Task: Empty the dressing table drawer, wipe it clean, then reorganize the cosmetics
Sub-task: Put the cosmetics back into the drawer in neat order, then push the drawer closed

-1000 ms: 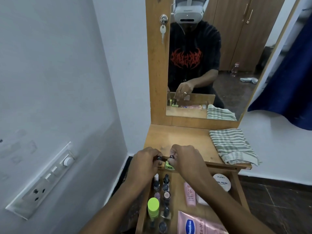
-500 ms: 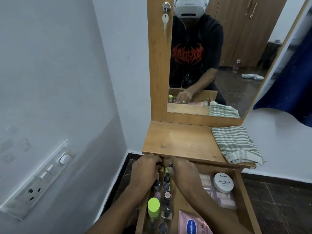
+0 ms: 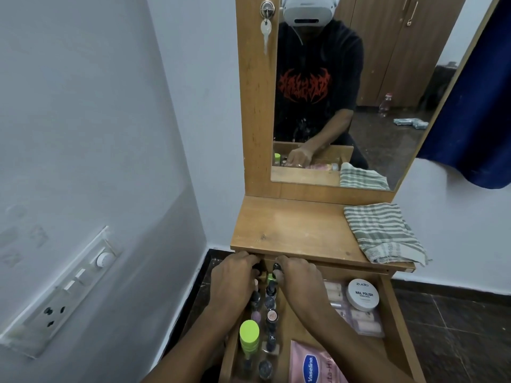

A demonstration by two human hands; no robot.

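Observation:
The dressing table drawer [image 3: 398, 322] stands pulled out below the wooden top. Both my hands reach into its far left corner, under the top's front edge. My left hand [image 3: 235, 277] is closed on a small nail polish bottle with a dark cap. My right hand [image 3: 298, 280] pinches another small bottle [image 3: 276, 268] with a black cap; a green one shows beside it. Two rows of nail polish bottles [image 3: 269, 316] run along the drawer's left side. A bottle with a lime green cap [image 3: 249, 331] stands in front of them.
A white round tin [image 3: 362, 294] labelled nail polish and a clear pack of pale tubes [image 3: 362, 322] lie at the drawer's right. A pink Vaseline pouch [image 3: 312, 363] lies near me. A striped cloth [image 3: 384, 233] rests on the table top [image 3: 290, 228], a mirror [image 3: 345, 92] behind.
Both hands dropped from the table top's front edge down into the drawer's far left corner with the small bottles. The view tilted so more of the table top shows.

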